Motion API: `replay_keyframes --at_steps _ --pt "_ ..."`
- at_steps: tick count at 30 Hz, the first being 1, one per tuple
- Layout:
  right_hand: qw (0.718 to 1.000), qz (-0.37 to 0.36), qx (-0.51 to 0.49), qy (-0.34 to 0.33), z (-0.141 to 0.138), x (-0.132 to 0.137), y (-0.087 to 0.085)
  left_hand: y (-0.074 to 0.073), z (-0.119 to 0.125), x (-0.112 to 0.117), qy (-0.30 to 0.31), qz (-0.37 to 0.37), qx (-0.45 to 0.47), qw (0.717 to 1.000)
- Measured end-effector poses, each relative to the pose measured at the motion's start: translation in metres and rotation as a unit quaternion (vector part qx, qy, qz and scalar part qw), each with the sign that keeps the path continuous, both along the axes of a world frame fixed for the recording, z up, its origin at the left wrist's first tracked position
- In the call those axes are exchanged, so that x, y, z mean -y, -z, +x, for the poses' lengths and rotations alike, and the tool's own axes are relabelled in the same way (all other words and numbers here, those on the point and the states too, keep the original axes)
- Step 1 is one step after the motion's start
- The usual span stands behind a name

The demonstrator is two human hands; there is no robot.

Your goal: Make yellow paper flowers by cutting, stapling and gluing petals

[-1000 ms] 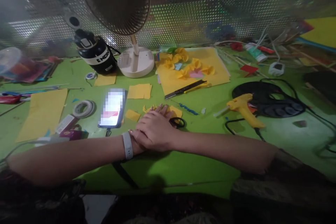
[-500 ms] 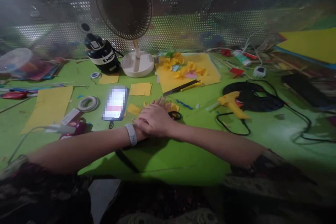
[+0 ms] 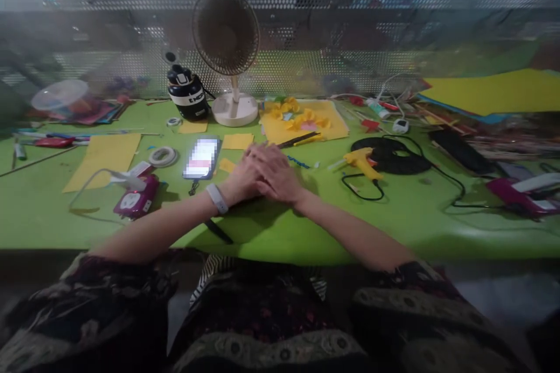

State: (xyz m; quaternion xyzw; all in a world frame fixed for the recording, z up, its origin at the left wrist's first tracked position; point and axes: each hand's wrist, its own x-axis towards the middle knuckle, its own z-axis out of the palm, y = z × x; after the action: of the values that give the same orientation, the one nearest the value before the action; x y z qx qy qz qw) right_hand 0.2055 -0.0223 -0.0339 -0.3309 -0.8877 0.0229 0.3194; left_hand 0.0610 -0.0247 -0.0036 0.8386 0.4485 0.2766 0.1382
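Observation:
My left hand [image 3: 245, 179], with a pale band [image 3: 217, 199] at the wrist, rests at the middle of the green table. Across it lies my right hand [image 3: 283, 178], its fingers overlapping the left ones. The fingers of both look loosely stretched out, and nothing shows in them. Whatever is beneath the palms is hidden. Just beyond the hands are small yellow paper pieces [image 3: 237, 141], a black and yellow cutting tool [image 3: 300, 140] and a bit of blue wire or trim [image 3: 298, 161]. A lit phone [image 3: 201, 158] lies to the left.
Yellow paper flowers [image 3: 308, 119] sit on a yellow sheet behind the hands. A fan [image 3: 235, 111] and a black bottle [image 3: 188, 96] stand at the back. On the right is a yellow glue gun [image 3: 364, 162] with its cord; on the left, a tape roll [image 3: 163, 156] and a purple power socket [image 3: 139, 195].
My view has tilted up and shifted, showing more of the table's front edge. The hands stay together, now covering the yellow petals seen under them before.

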Motion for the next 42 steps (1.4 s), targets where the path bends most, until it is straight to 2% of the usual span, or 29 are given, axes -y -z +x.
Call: replay_keyframes --at_steps 2,4,5,8,12,16,20,23,26,28,31,33,37,42 --pt "0.994 -0.024 -0.064 0.088 0.012 -0.005 -0.002 -0.002 -0.021 0.001 0.021 0.004 -0.046 0.999" --pt "0.98 -0.058 -0.102 0.161 0.022 -0.009 -0.004 0.001 -0.044 0.008 -0.007 0.001 -0.073 0.997" --pt "0.976 -0.081 -0.098 0.176 0.025 -0.012 -0.004 0.005 -0.054 0.013 -0.017 -0.005 -0.076 0.997" --pt "0.972 -0.169 -0.023 0.163 0.027 -0.015 -0.005 0.021 -0.077 0.024 0.002 -0.014 -0.084 0.996" --pt "0.956 -0.253 0.074 0.13 0.02 -0.011 -0.003 0.042 -0.086 0.027 0.056 -0.017 -0.067 0.996" --pt "0.949 -0.282 0.092 0.106 0.014 -0.01 0.002 0.048 -0.083 0.025 0.063 -0.025 -0.016 0.998" --pt "0.951 -0.284 0.088 0.083 0.014 -0.01 0.004 0.042 -0.086 0.028 0.056 -0.017 0.022 0.998" --pt "0.955 -0.266 0.092 0.092 0.015 -0.011 0.003 0.033 -0.094 0.029 0.024 -0.018 0.047 0.998" --pt "0.953 -0.276 0.08 0.097 0.016 -0.013 -0.002 0.019 -0.104 0.028 -0.01 -0.039 0.07 0.997" --pt "0.954 -0.279 0.051 0.096 0.018 -0.014 -0.008 0.007 -0.109 0.025 -0.018 -0.017 0.083 0.996" --pt "0.956 -0.269 -0.012 0.113 0.023 -0.013 -0.019 -0.007 -0.11 0.017 -0.07 0.023 0.108 0.991" --pt "0.949 -0.279 -0.048 0.136 0.026 -0.011 -0.026 -0.012 -0.107 0.006 -0.11 0.031 0.113 0.987" --pt "0.923 -0.329 -0.083 0.178 0.03 -0.008 -0.034 -0.018 -0.09 -0.026 -0.131 0.039 0.089 0.987" --pt "0.923 -0.354 -0.037 0.147 0.028 -0.008 -0.029 -0.019 -0.05 -0.082 -0.108 0.046 0.03 0.993"
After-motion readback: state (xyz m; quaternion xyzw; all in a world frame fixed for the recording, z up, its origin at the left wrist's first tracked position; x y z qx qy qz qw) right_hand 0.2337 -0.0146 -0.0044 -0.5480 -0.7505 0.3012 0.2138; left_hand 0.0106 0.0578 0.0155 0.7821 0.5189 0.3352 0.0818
